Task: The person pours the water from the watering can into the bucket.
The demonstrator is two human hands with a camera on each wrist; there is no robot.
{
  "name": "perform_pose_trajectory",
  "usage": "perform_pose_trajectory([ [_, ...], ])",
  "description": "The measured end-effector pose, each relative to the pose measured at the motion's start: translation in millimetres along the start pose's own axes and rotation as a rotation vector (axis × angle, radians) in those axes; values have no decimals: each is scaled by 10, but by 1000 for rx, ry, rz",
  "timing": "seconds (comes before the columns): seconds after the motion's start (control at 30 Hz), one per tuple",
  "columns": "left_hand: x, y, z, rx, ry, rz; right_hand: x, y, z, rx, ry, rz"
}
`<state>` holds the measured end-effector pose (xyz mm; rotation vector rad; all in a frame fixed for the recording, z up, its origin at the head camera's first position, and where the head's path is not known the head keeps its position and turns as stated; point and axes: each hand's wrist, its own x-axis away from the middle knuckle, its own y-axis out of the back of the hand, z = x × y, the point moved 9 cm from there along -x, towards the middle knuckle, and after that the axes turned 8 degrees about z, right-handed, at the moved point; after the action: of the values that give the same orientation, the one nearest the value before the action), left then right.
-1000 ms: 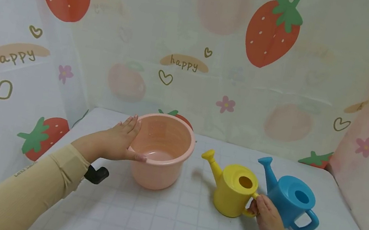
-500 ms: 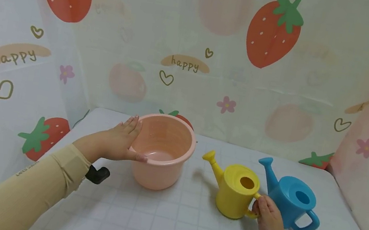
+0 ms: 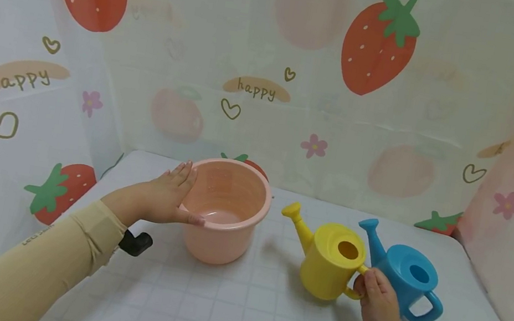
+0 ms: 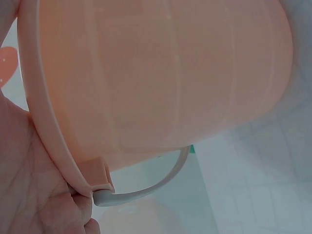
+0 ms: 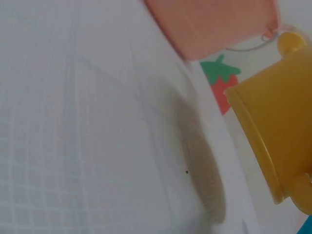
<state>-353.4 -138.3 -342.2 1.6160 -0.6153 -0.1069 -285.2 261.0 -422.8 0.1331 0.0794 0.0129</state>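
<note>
A pink bucket [image 3: 218,244] stands upright on the table, its grey handle [image 4: 146,192] hanging down in the left wrist view. My left hand [image 3: 157,198] rests on the left of its rim, fingers straight and thumb along the front edge. With my right hand [image 3: 377,308] I grip the handle of a yellow watering can [image 3: 327,272]. That can is slightly off the table, its shadow apart from its base in the right wrist view, spout pointing left toward the bucket. Just right of it sits a blue watering can [image 3: 404,279], partly hidden by my right hand.
The table [image 3: 212,316] wears a white checked cloth. Behind it hangs a curtain [image 3: 154,43] printed with strawberries, hearts and "happy". Side curtains close off the left and right. A black wrist mount [image 3: 136,243] shows under my left sleeve.
The yellow watering can shifts slightly right, then rises a little off the table in my right hand. My left hand, the bucket and the blue can stay in place.
</note>
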Motion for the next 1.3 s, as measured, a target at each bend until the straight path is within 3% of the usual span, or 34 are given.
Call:
perform_pose_trajectory([
  [0.23, -23, -18, 34, -6, 12, 6, -8, 29, 128, -28, 53, -6],
  [0.73, -5, 6, -4, 1, 2, 1, -53, 87, 319, 12, 15, -31],
  [1.3, -5, 6, -11, 0, -8, 0, -101, 14, 577, -43, 126, 62],
])
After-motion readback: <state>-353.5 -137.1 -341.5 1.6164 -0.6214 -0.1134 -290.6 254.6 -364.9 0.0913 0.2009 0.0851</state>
